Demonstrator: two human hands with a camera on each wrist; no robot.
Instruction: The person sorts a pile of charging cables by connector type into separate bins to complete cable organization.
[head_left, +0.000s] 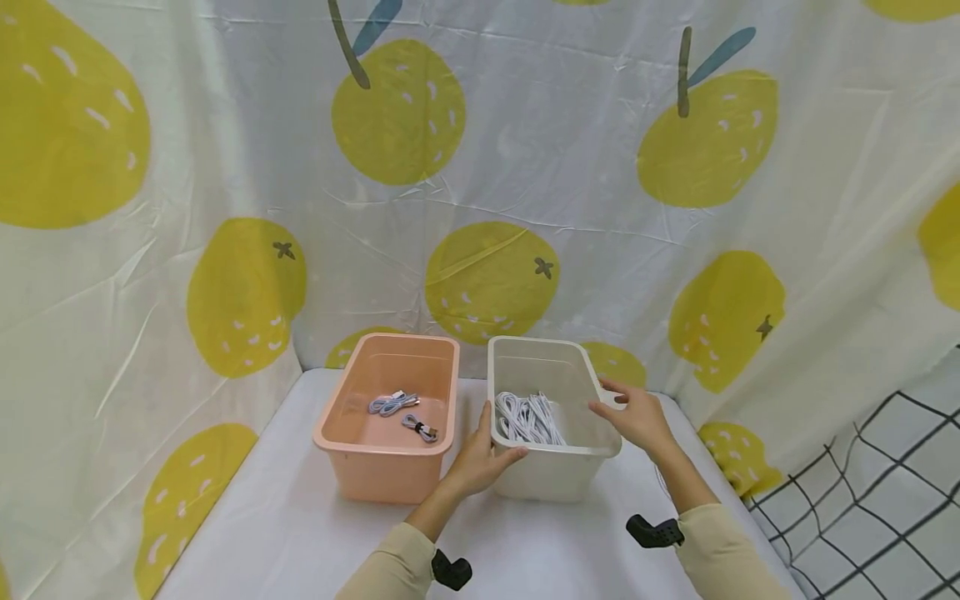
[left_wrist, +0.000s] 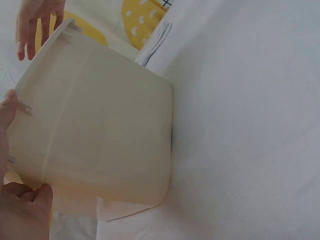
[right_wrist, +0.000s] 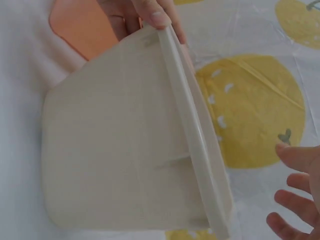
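A cream plastic bin (head_left: 540,475) stands on the white-covered table, holding a pile of white cables (head_left: 527,418). My left hand (head_left: 474,460) grips its front left corner, the thumb over the front rim and the fingers along the left side. Beside the right rim, my right hand (head_left: 636,417) has its fingers spread; in the right wrist view this hand (right_wrist: 300,192) is apart from the bin with nothing in it. To the left stands a peach bin (head_left: 386,475) with two small coiled cables, a grey one (head_left: 393,404) and a black-tied one (head_left: 420,428).
White cable strands (left_wrist: 156,44) lie on the table past the cream bin's right side. A fruit-print curtain (head_left: 495,167) hangs behind and along the sides. A black wire grid (head_left: 862,492) stands at the right. Both wrists wear a black device (head_left: 452,571).
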